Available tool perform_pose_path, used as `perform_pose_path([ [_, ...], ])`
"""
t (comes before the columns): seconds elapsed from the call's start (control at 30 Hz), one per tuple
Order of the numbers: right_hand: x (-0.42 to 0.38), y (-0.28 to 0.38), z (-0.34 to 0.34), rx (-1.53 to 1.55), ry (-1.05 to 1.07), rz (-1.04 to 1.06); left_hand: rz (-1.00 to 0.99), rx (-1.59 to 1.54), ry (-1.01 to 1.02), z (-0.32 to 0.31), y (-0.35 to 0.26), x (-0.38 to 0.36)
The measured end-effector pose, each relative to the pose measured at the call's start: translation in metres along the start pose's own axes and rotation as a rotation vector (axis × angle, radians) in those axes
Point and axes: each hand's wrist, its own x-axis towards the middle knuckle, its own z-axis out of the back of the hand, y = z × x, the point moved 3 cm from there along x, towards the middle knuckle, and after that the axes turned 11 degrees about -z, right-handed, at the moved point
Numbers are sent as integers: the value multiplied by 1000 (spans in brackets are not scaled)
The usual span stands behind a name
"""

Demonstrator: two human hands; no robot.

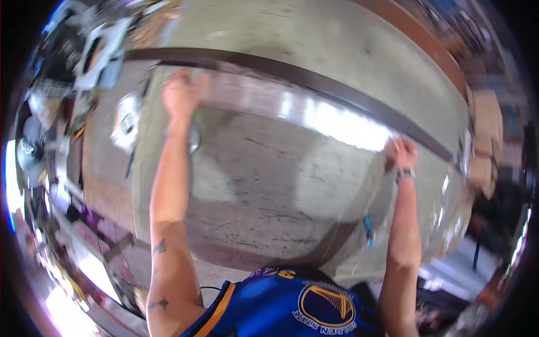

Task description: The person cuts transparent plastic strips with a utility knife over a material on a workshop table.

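A long, shiny translucent strip (252,95) lies across the worktable (252,185), beside a long dark bar (292,76). At the strip's left end is my left hand (181,95), its thumb apart from the blurred fingers. My right hand (402,151) is at the strip's right end, with fingers bent together at its edge. Glare whitens the strip near my right hand. A round shiny object (193,140) is partly hidden behind my left forearm.
A blue and black tool (368,231) lies on the table near my right forearm. Left of the table is a white packet (127,121). Cardboard boxes (485,123) stand at the right. A brown beam (415,33) runs along the far edge.
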Motion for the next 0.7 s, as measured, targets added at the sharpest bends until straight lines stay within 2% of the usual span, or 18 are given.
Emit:
perform_pose_path([
  [0.03,-2,-3,3,-116,30,79,-59,-4,-2,2,0,0],
  [0.07,-3,-7,7,-227,53,163,-16,-31,33,-13,17,1],
  [0.1,-5,-5,5,-398,-75,197,57,-30,163,-16,20,6],
  [0.13,-7,-3,3,-569,-208,215,74,-77,120,-16,21,4],
  [0.17,-21,6,-6,-546,-202,247,27,-166,70,-17,24,5],
  [0.23,-13,-5,-6,-351,-151,243,128,-306,115,-18,23,8],
  [0.33,-13,-6,-5,-471,-277,162,169,-415,135,-18,22,6],
  [0.43,-27,4,-7,-564,-424,243,138,-313,70,-9,10,6],
  [0.47,-52,24,-14,-620,-438,179,109,-350,54,-15,19,5],
  [0.7,-60,25,-12,-799,-388,179,123,-439,65,-16,24,4],
])
